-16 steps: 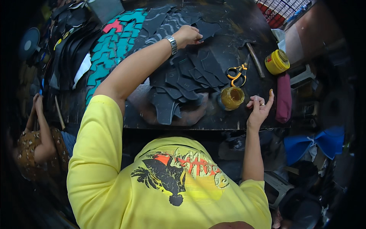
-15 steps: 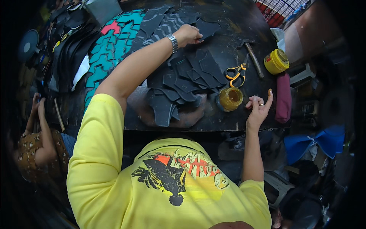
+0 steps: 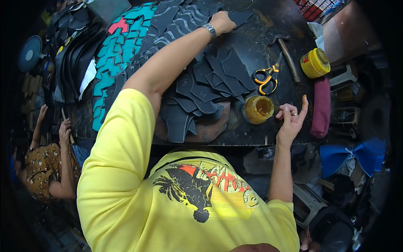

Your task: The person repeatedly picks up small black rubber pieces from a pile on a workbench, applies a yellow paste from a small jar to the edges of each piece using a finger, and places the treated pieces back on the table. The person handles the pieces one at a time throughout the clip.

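Observation:
My left hand [image 3: 222, 23], a metal watch at its wrist, reaches to the far side of the dark table. Its fingers are closed on the edge of a flat black cut piece [image 3: 242, 17]; the fingertips are partly hidden. Beneath my left forearm lies a pile of black cut pieces [image 3: 201, 86]. My right hand [image 3: 289, 122] is at the near right, empty, its ringed fingers loosely bent. The raised index finger has an amber smear on its tip. Just left of it stands an open jar of amber glue [image 3: 259, 110].
Orange-handled scissors [image 3: 267, 80], a hammer [image 3: 289, 60], a yellow tub [image 3: 315, 63] and a maroon roll [image 3: 320, 107] lie at the right. Teal cut pieces [image 3: 121, 54] run along the left, with one red piece [image 3: 119, 26]. A co-worker's hand [image 3: 64, 131] grips a wooden handle at far left.
My left hand has moved farther away and a little right, and the black piece has shifted with it. My right hand keeps its pose. The co-worker's hands have moved apart.

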`<state>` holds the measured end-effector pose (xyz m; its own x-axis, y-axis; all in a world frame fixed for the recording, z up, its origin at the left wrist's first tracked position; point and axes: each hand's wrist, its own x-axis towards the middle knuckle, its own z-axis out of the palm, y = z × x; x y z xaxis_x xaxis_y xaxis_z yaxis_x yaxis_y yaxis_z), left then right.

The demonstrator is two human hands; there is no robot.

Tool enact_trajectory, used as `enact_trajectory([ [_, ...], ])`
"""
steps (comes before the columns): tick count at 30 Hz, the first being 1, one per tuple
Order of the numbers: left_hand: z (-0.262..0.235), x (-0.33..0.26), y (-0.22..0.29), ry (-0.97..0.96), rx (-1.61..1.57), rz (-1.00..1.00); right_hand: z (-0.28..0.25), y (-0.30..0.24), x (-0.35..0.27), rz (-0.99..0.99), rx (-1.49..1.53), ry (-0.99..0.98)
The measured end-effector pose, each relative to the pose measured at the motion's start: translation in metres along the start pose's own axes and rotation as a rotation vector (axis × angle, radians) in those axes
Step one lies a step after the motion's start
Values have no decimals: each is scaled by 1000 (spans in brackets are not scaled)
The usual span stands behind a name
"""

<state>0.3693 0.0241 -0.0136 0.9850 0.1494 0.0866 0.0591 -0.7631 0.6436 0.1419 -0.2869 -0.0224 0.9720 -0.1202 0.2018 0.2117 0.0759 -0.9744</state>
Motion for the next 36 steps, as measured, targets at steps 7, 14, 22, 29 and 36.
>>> enact_trajectory([
  [7,-34,-101,27,-353,300,749,-5,7,0,-33,-25,-39],
  [14,-31,-107,49,-674,533,700,-8,-22,-2,-245,-72,-168],
  [22,-31,-104,59,-715,475,595,22,-102,14,-576,-982,-668],
  [29,-32,-105,50,-753,392,566,53,-98,12,-617,-1373,-759],
  [36,-35,-112,38,-576,434,550,45,-104,-5,-524,-879,-326],
])
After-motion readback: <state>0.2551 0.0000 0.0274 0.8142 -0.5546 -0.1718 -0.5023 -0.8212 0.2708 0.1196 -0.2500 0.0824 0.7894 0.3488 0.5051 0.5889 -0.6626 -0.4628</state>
